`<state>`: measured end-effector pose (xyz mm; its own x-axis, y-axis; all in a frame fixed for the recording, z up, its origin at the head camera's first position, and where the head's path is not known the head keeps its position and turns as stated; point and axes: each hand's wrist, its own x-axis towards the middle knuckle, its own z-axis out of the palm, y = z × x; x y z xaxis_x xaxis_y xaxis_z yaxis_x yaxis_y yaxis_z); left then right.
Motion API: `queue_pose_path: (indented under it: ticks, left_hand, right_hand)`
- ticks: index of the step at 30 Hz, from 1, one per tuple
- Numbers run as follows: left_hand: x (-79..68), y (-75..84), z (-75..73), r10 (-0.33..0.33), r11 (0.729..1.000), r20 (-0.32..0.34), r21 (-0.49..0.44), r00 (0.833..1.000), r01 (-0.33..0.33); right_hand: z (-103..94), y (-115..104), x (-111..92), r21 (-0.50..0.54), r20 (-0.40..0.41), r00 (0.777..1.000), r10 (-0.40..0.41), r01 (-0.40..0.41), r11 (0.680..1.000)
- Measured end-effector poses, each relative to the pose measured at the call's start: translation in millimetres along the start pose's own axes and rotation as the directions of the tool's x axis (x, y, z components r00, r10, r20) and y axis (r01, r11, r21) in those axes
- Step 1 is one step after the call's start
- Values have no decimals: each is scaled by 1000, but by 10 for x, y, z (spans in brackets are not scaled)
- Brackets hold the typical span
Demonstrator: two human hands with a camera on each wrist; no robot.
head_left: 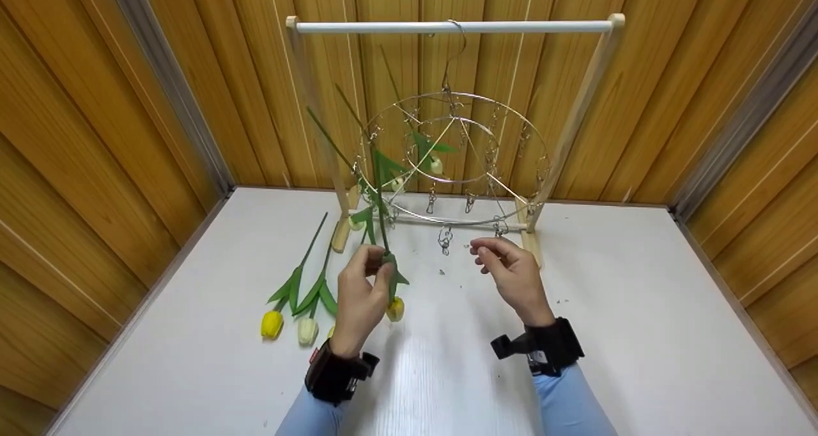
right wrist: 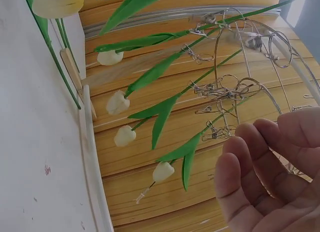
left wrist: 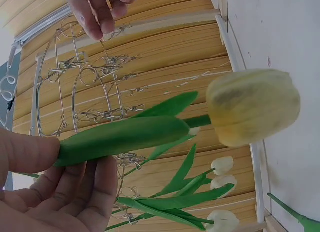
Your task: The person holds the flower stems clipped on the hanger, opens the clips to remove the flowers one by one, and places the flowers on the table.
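Note:
My left hand point(head_left: 361, 292) pinches an artificial tulip point(head_left: 395, 309) by its green leaves and stem, thumb on one side and fingers on the other. Its pale yellow bloom point(left wrist: 252, 107) points down and its stem rises past the fingers. In front stands a round metal clip hanger point(head_left: 447, 222) with small wire clips point(head_left: 445, 241) around its rings. Several white tulips point(right wrist: 118, 102) hang bloom-down from clips on its left side. My right hand point(head_left: 511, 276) is near the hanger's front right clips, its fingers loosely bent and nothing between them.
A wooden rack with a white top bar point(head_left: 383, 27) carries the hanger. On the white table point(head_left: 192, 334), left of my left hand, lie a yellow tulip point(head_left: 271, 325) and a white tulip point(head_left: 307, 331); another yellow bloom is partly hidden by my wrist. Wood-patterned walls point(head_left: 96, 167) enclose the table.

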<state>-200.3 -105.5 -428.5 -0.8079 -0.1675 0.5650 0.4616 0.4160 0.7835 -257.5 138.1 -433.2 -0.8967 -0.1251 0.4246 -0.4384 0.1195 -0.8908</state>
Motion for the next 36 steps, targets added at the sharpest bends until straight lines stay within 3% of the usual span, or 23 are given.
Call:
queue_pose_path:
  ticks: [12,30,36]
  left_hand:
    - [66,-14,-91,-59,997,-90,44,994,63]
    - [99,-162,-192,-138,989,-123,36,983,143]
    - [116,-239,-221,-191,979,-126,49,973,199]
  right_hand:
    - [-31,-15,-2,-17,34,998,-55,56,998]
    - [-64,-31,-6,-51,80,996,-25,29,998]
    - [-70,-34,-13,-54,84,996,-11,16,998]
